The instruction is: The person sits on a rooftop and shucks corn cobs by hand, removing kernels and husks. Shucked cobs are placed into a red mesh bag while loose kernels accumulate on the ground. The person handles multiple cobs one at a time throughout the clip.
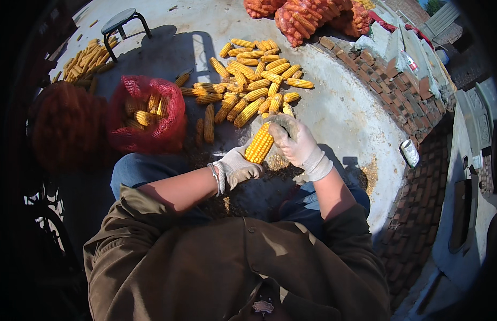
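A yellow ear of corn [259, 144], husked and full of kernels, is held tilted in front of my knees. My left hand [238, 166], in a pale work glove with dirty fingers, grips its lower end. The gloved fingers of my right hand [292, 140] curl around its upper tip. Just beyond my hands lies a loose pile of husked corn ears [252, 80] on the concrete ground. By my left knee stands an upright red mesh sack [168, 104], its mouth wide and several ears inside.
A dark, shaded mesh sack [68, 124] stands at the left. Behind it are a round stool [119, 21] and another corn pile [86, 60]. Filled mesh sacks [300, 20] lie at the back. Brick paving [413, 208] and a white can [409, 153] are on the right. Loose kernels [369, 176] litter the ground.
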Demonstrator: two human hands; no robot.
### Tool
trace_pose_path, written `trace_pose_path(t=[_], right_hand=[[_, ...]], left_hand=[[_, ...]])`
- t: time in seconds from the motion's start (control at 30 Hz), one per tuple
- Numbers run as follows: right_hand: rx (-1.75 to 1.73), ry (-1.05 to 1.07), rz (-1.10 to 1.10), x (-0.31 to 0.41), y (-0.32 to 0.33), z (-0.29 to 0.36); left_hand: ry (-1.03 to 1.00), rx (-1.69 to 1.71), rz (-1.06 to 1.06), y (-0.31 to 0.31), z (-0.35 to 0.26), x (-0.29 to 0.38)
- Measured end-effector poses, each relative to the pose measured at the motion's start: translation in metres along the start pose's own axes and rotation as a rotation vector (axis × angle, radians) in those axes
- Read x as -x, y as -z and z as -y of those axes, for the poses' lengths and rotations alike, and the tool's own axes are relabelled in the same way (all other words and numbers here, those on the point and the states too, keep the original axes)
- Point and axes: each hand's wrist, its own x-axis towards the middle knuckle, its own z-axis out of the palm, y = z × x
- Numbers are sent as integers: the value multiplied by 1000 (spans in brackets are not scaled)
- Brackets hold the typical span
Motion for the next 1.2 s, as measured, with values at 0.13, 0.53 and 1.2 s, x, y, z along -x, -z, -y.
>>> trace_pose_path(t=[0.13,0.53,1.2], right_hand=[[-6,-93,-21,3,-1,0],[120,-161,-56,17,1,32],[35,-210,-141,15,12,5]], left_hand=[[-85,-431,-243,-15,-1,10],[375,200,155,36,-4,-14],[391,477,24,32,4,-21]])
